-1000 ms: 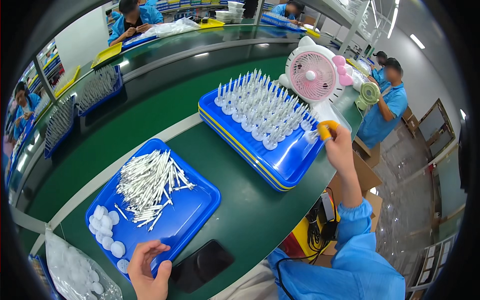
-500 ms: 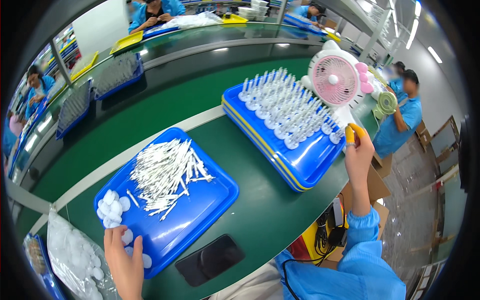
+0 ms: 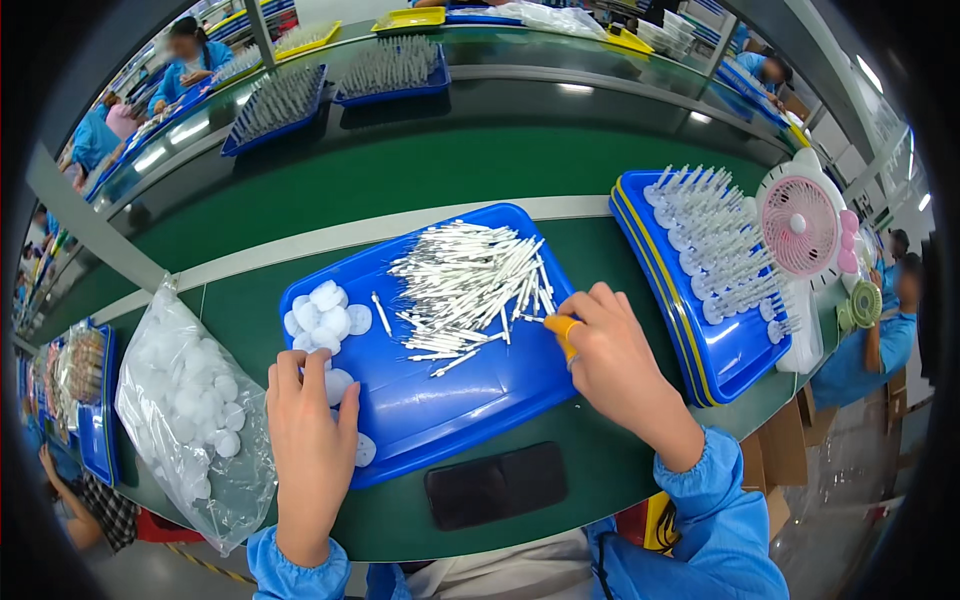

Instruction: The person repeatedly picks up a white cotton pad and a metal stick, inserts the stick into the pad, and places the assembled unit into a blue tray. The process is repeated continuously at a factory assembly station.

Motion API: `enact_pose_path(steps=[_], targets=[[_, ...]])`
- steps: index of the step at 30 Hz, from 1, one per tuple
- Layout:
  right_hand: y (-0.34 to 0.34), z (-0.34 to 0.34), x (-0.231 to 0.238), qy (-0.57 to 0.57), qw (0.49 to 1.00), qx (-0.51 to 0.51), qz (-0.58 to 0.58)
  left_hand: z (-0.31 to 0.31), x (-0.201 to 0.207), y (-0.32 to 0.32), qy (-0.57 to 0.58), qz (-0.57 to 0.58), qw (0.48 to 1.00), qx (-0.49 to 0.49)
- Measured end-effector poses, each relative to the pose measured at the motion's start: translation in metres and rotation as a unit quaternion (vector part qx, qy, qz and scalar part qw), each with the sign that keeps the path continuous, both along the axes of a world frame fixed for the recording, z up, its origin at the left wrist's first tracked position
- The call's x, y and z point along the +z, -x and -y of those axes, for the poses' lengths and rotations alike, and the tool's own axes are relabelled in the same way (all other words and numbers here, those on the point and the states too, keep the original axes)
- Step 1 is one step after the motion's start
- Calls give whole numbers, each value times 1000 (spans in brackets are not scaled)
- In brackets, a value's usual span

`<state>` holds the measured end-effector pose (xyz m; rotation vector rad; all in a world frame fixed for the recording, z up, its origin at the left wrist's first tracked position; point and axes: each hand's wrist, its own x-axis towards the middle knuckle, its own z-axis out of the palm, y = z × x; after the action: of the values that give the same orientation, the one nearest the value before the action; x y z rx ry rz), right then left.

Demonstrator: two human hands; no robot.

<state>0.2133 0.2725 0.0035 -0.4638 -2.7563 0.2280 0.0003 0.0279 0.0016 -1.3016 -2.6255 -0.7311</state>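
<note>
A blue tray [image 3: 450, 420] lies before me with a heap of thin white sticks with wire-like ends [image 3: 470, 280] and a cluster of translucent white discs [image 3: 322, 318] at its left end. My left hand [image 3: 312, 420] reaches over the tray's left edge, fingers bent and thumb apart, around a loose disc [image 3: 338, 386]; whether it grips the disc is not plain. Beside the heap's right end, my right hand [image 3: 620, 360], with yellow finger covers, pinches the end of a white stick [image 3: 534, 318].
Stacked blue and yellow trays [image 3: 735, 380] at right hold upright sticks on discs [image 3: 715, 240]. Behind them stands a pink-and-white fan [image 3: 798, 222]. A dark phone [image 3: 495, 486] lies at the near edge, a clear bag of discs [image 3: 190, 400] at left. Co-workers sit beyond the green belt [image 3: 400, 165].
My right hand has come from the upright sticks on the right tray to the stick heap. The left hand stays at the discs. The whole view has turned left.
</note>
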Motion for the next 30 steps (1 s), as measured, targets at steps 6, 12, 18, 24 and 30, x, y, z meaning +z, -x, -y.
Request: enact_pose_path(steps=[6, 12, 18, 24, 30], targets=[[12, -17, -2, -86, 995, 19, 49, 1, -4, -2, 60, -31, 998, 1], [14, -20, -6, -40, 996, 38, 69, 2, -5, 1, 38, -13, 999, -9], [14, 1, -6, 24, 995, 97, 19, 2, -1, 4, 4, 38, 999, -19], [12, 10, -10, 51, 992, 110, 30, 2, -3, 6, 31, 36, 999, -26], [-5, -3, -4, 113, 989, 97, 24, 0, 13, -1, -50, 212, 976, -25]])
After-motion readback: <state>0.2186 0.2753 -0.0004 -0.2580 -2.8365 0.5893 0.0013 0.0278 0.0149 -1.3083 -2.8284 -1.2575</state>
